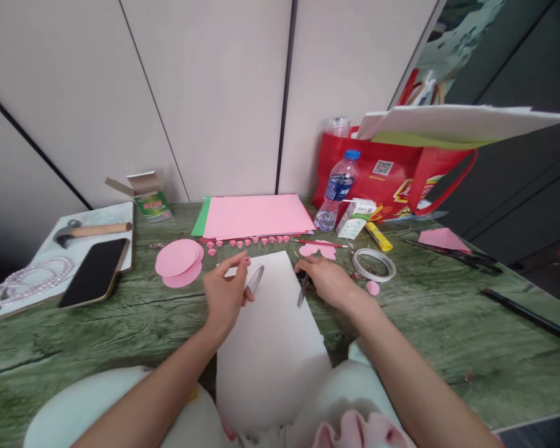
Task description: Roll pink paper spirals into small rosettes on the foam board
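My left hand [226, 287] is raised over the left side of a white board [275, 323] that lies across my lap and the table edge. Its thumb and fingertips pinch a small pink paper piece [247, 261], and a narrow pale ring [256, 279], perhaps a tape roll, hangs at the fingers. At the board's right edge, my right hand [326, 280] is closed around small scissors [303, 290], blades pointing down. Beyond the hands, several small pink paper rosettes [256, 240] stand in a row. Next to my right hand lies a pink petal-shaped cutout [317, 249].
Left are pink paper circles [180, 261], a phone [96, 272], a hammer [93, 231] and a bead string [32, 280]. Behind lie pink sheets [259, 214]. Right are a tape roll [374, 265], water bottle [338, 190], carton [356, 218], glue stick [379, 236] and red bag [368, 168].
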### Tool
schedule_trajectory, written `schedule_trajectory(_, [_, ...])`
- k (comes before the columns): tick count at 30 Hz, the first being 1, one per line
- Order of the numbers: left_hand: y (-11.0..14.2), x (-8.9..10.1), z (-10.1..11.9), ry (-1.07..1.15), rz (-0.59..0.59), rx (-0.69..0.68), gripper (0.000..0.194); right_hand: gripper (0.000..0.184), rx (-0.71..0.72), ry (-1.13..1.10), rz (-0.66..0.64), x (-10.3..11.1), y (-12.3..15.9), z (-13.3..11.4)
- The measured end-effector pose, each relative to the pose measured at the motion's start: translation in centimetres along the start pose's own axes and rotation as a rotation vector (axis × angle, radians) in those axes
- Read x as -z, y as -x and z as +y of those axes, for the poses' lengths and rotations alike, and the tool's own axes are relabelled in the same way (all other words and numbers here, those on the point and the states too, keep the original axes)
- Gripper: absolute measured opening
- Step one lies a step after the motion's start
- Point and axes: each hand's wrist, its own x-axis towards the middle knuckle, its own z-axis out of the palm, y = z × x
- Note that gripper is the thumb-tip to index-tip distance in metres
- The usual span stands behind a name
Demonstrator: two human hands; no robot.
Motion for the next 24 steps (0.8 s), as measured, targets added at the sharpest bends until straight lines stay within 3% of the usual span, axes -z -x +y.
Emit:
schedule_trajectory(11, [0.04,-0.03,-0.13,0.009,-0.007,0.012,0.036,0.029,0.052,-0.038,-0.011,-0.16,-0.25,0.28])
schedule_trajectory(21, [-0.03,-0.06,0.00,-0.004,-0.010,0.011,0.036,0.036,-0.033,0.037,-0.023,-0.25,-0.21,-0.42])
schedule_trajectory(24, [0.00,-0.09,0.01,0.004,-0.012,0.014,0.037,0.040,0.007,0.012,-0.010,-0.30,-0.29,-0.30])
